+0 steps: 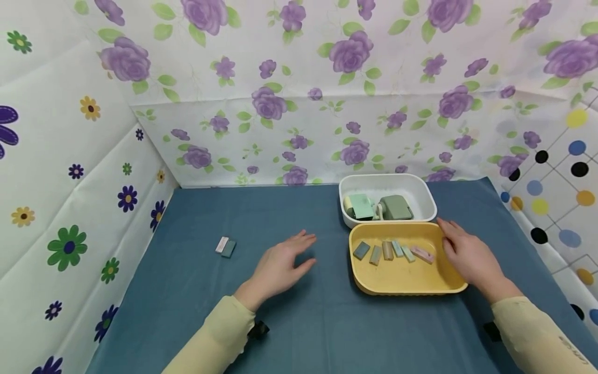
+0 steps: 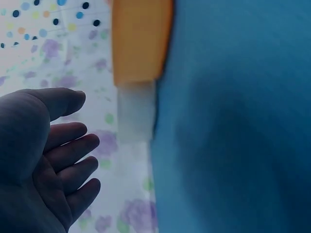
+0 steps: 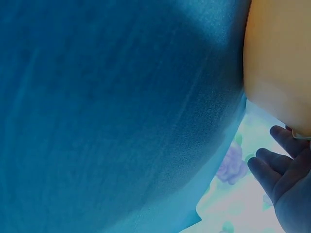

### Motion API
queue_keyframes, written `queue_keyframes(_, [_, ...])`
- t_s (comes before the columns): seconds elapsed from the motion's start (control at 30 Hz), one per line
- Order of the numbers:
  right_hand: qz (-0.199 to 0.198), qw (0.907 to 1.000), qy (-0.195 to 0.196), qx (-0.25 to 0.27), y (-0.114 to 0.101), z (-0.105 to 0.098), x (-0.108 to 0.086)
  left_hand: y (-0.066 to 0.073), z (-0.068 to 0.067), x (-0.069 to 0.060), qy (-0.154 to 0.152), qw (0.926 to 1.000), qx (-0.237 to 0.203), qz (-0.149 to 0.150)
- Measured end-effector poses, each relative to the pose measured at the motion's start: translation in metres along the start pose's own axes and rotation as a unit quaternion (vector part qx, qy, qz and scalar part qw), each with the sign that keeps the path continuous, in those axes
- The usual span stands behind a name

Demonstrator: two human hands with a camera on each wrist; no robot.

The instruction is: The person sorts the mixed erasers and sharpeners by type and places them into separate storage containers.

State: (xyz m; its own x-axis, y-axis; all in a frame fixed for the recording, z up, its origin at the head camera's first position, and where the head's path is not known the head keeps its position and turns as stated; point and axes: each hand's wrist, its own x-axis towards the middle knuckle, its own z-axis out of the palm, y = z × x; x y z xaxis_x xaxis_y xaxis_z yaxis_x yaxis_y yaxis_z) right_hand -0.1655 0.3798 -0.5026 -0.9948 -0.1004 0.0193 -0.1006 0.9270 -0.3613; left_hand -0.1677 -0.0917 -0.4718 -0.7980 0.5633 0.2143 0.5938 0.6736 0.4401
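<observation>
A yellow tray [image 1: 406,278] sits on the blue cloth at the right, holding several small rectangular blocks [image 1: 388,250] in grey, tan, pale green and pink. My right hand [image 1: 473,257] is at its right rim, pinching it with the thumb over the inner side; in the right wrist view the other fingers [image 3: 274,167] show beside the tray's outer wall. My left hand [image 1: 279,265] hovers over the cloth left of the tray, empty, fingers extended and thumb apart. Left of that hand lie a pinkish-white block [image 1: 221,244] and a grey-green block [image 1: 228,248], side by side.
Directly behind the yellow tray stands a white tray [image 1: 422,200] with a mint-green box [image 1: 361,206] and a grey-green case [image 1: 396,206] in it. The blue cloth [image 1: 299,332] meets flower-printed sheets [image 1: 289,130] at the back and sides.
</observation>
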Motion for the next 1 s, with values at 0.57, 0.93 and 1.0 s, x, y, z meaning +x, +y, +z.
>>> queue_keyframes(0.57, [-0.01,0.9999,0.013,0.0,-0.003,0.0,-0.002,-0.045,-0.016,-0.058,-0.031,0.9965,0.07,-0.035])
queue_keyframes(0.93, [-0.008,0.9999,0.008,-0.003,-0.003,-0.002,-0.001,-0.079,-0.049,-0.078,-0.018,0.9924,0.111,-0.051])
queue_keyframes(1.0, [-0.005,1.0,0.005,-0.002,-0.003,-0.002,-0.001,-0.088,-0.056,-0.08,-0.019,0.9914,0.117,-0.054])
